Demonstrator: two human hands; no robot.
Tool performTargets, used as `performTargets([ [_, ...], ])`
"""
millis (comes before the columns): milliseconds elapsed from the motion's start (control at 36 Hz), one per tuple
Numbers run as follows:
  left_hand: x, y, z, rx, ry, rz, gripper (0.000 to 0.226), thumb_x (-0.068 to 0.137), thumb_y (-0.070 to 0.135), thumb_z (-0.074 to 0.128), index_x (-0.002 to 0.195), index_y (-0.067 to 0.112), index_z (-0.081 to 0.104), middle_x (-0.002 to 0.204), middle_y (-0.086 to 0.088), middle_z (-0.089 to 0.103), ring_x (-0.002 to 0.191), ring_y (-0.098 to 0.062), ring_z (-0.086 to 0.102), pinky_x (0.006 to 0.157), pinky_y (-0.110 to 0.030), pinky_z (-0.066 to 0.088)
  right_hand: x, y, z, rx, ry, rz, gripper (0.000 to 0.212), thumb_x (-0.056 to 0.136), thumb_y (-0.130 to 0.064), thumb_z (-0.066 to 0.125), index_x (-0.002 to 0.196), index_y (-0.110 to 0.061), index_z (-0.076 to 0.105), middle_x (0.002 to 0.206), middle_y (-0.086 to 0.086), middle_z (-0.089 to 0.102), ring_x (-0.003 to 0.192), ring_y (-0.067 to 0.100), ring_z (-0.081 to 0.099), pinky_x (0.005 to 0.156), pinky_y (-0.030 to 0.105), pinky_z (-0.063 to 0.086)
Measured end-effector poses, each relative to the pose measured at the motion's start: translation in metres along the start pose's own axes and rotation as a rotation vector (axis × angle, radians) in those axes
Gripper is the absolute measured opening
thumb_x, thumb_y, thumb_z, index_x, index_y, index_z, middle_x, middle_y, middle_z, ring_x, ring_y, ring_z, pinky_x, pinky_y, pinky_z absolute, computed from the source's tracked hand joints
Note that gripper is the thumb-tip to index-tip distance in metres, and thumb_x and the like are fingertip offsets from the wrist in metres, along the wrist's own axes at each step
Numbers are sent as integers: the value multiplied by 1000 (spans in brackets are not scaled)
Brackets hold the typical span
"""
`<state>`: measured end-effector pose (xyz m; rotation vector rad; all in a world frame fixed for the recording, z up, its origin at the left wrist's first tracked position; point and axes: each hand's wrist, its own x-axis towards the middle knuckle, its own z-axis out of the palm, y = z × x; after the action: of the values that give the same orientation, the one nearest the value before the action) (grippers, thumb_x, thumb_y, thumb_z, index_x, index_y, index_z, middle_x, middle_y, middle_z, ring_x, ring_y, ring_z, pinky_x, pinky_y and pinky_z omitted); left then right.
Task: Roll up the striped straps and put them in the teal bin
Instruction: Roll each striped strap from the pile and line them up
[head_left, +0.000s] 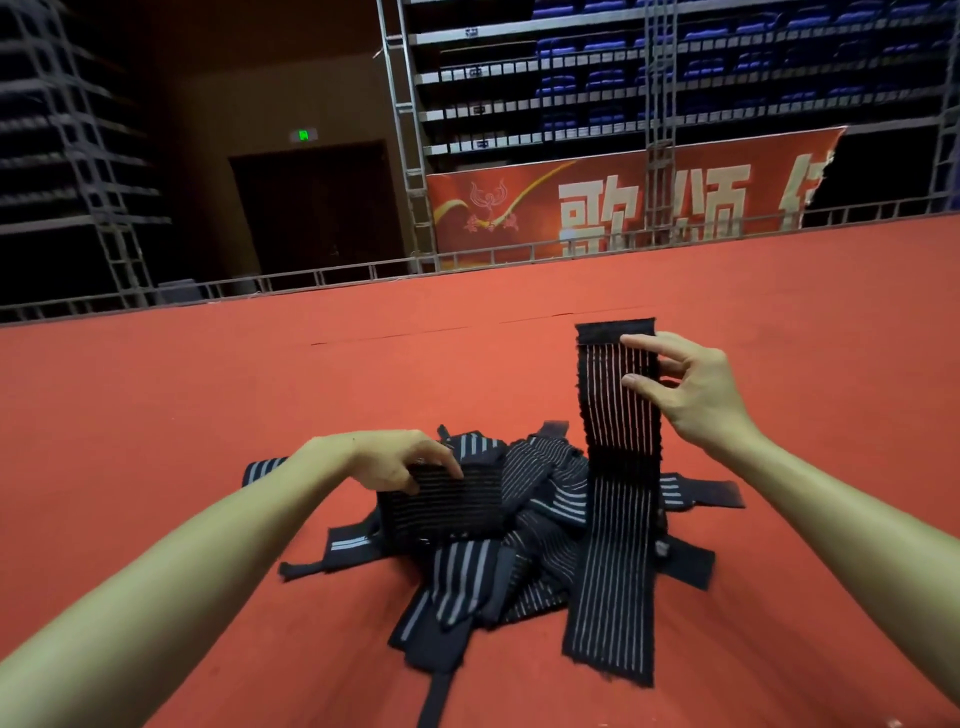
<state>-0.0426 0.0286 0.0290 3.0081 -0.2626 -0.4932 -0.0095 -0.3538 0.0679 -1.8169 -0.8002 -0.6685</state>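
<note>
Up by your right side, your right hand (696, 395) is raised and pinches one long strap (618, 519) near its top. Your left hand (395, 457) reaches low and grips a wide strap (447, 506) on the pile (535, 499) between your hands. Under them is red carpet (156, 405). Behind your hands stand metal frames (410, 156) and a red banner (519, 208). Each strap is black with thin white lines.

Open red carpet (182, 405) around, strap pile (535, 493) heaped at centre, raised strap (613, 415) upright at its right
</note>
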Motion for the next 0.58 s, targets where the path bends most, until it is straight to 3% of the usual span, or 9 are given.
performTargets([
  [56, -8, -3, 8, -30, 11, 8, 49, 76, 41, 73, 118, 61, 57, 122, 23, 61, 114, -4, 59, 102, -39, 49, 1, -5, 6, 12, -6, -8, 45, 82, -2, 77, 123, -16, 68, 115, -4, 64, 100, 16, 64, 86, 8, 48],
  [111, -25, 5, 13, -71, 21, -63, 47, 78, 40, 73, 115, 63, 57, 124, 23, 60, 115, -3, 58, 103, -38, 49, 1, -8, 13, 16, -19, -16, 45, 82, -3, 77, 124, -18, 68, 119, 1, 66, 105, 19, 65, 94, 22, 52],
  [194, -45, 31, 20, -73, 72, -12, 47, 86, 27, 72, 122, 53, 56, 131, 14, 57, 122, -8, 53, 107, -33, 42, 1, -14, 21, 7, -47, -29, 45, 81, -5, 78, 123, -18, 68, 124, 9, 67, 112, 23, 64, 97, 35, 53],
  [250, -47, 39, 23, -32, 96, 37, 47, 89, 24, 70, 132, 36, 55, 135, 5, 52, 125, -13, 48, 109, -34, 38, 1, -18, 23, -3, -60, -48, 45, 81, -4, 79, 123, -18, 69, 121, 7, 68, 108, 23, 65, 95, 35, 54],
  [333, -47, 47, 25, -40, 136, 73, 48, 90, 26, 70, 135, 28, 54, 138, 3, 46, 127, -14, 44, 109, -30, 33, 0, -24, 25, -10, -74, -75, 44, 81, -2, 78, 122, -17, 69, 113, -4, 66, 100, 17, 64, 89, 26, 54],
  [444, -41, 60, 24, -11, 252, 126, 37, 92, 23, 68, 128, 19, 62, 130, -1, 57, 121, -15, 51, 101, -23, 36, -1, -27, 24, -31, -72, -65, 45, 81, -3, 78, 123, -18, 68, 115, -8, 64, 104, 13, 62, 86, 12, 48],
  [583, -40, 74, 14, -111, 395, 188, 22, 90, 4, 66, 108, 12, 74, 112, 1, 72, 103, -10, 62, 98, -32, 46, -1, -28, 21, -36, -75, -75, 44, 81, -4, 78, 122, -19, 69, 108, -12, 64, 98, 16, 63, 88, 17, 51],
])
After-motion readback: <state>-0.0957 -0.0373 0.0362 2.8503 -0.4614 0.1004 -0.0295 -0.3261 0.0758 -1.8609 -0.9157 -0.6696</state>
